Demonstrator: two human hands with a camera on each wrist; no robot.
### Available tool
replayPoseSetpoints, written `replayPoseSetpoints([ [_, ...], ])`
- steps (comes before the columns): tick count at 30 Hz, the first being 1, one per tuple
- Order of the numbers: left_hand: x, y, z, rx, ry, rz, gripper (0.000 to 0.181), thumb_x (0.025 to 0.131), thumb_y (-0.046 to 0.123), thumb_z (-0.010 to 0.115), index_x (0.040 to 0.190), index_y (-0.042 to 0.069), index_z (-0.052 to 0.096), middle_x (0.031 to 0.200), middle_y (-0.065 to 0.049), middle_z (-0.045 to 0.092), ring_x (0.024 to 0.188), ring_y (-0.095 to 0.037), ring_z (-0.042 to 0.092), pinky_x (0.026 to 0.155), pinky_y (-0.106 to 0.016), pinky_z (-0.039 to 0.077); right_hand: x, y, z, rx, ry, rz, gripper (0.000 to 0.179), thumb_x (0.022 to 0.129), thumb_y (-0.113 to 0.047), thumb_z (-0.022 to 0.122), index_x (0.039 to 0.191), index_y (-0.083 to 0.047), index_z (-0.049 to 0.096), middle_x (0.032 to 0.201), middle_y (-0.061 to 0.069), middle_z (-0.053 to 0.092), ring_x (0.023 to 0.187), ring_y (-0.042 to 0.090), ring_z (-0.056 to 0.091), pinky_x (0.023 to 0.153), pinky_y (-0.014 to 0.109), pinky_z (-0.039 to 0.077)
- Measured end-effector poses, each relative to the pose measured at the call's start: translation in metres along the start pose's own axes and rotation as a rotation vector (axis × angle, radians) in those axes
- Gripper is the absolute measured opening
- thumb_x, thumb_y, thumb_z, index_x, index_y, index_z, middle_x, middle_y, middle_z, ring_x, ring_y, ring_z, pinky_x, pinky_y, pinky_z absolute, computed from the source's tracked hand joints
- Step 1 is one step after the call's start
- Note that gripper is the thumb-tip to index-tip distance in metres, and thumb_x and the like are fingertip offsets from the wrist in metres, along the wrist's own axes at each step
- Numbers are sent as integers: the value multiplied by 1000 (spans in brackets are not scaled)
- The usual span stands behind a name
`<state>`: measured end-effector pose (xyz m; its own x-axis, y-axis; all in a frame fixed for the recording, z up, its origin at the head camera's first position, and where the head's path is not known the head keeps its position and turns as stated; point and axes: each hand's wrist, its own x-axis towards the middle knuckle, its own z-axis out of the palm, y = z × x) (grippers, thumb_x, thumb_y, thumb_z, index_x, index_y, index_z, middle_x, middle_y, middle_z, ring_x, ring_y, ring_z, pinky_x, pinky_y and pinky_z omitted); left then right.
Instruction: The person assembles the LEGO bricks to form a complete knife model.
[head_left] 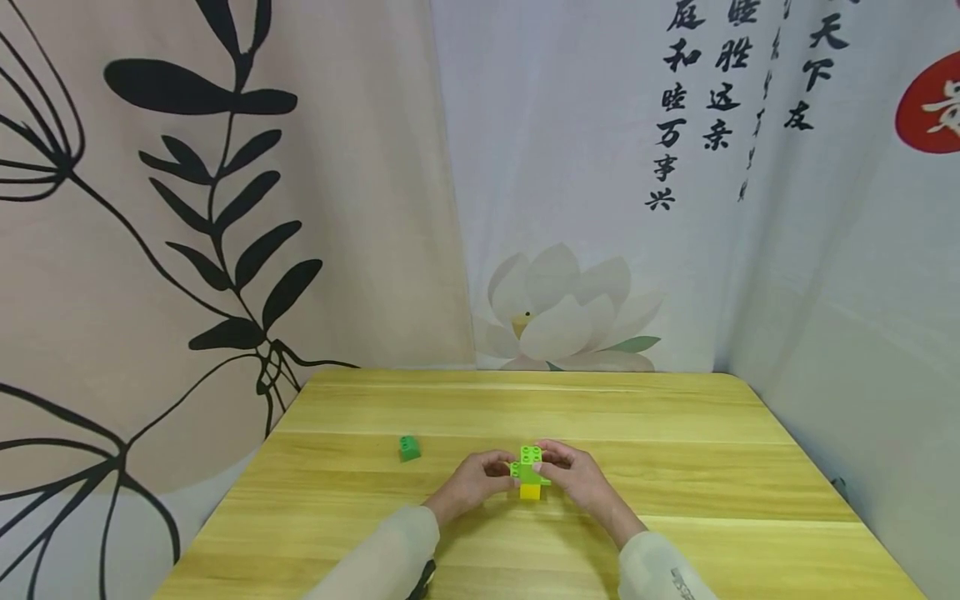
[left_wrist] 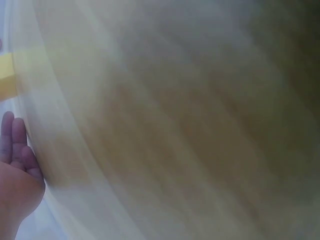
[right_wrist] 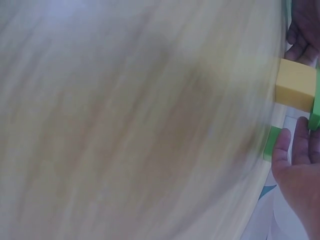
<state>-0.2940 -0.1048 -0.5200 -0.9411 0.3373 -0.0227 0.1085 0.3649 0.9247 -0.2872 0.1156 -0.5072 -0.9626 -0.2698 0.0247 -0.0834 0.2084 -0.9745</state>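
Note:
A small stack of toy building bricks stands in front of me in the head view, with a yellow brick (head_left: 529, 492) at the bottom and lime green bricks (head_left: 531, 455) above it. A short green piece with studs juts out at its left side. My left hand (head_left: 468, 485) pinches that side between thumb and fingers. From the right, my right hand (head_left: 581, 482) grips the green part, thumb in front and fingers behind. In the right wrist view the yellow brick (right_wrist: 296, 84) shows between both hands. Much of the green stack lies outside the wrist views.
A separate darker green brick (head_left: 409, 447) lies on the wooden table (head_left: 360, 517), left of and beyond the stack. Behind the table's far edge hangs a curtain (head_left: 570, 167) printed with a flower and writing. Another printed curtain (head_left: 360, 208) hangs at the left.

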Motion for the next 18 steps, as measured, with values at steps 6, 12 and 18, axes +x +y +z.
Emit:
replayPoseSetpoints([
  [6,0,-2,0,-4,3,13,32,90,24,75,119,13,68,102,-1,65,93,-19,59,80,-36,50,1,2,2,-13,9,7,49,94,-27,69,137,-5,57,127,13,62,114,26,59,93,39,50],
  [12,-1,-4,0,-16,6,21,31,89,24,76,117,13,68,101,-2,64,92,-19,59,79,-35,50,0,2,3,-12,11,10,49,94,-27,69,137,-5,57,126,12,63,112,25,59,93,40,50],
  [18,-1,-4,-1,-12,10,20,32,89,26,76,118,15,68,101,-2,65,93,-19,59,80,-38,49,0,1,3,1,13,1,48,95,-24,68,137,-4,57,124,13,63,109,24,60,92,40,51],
])
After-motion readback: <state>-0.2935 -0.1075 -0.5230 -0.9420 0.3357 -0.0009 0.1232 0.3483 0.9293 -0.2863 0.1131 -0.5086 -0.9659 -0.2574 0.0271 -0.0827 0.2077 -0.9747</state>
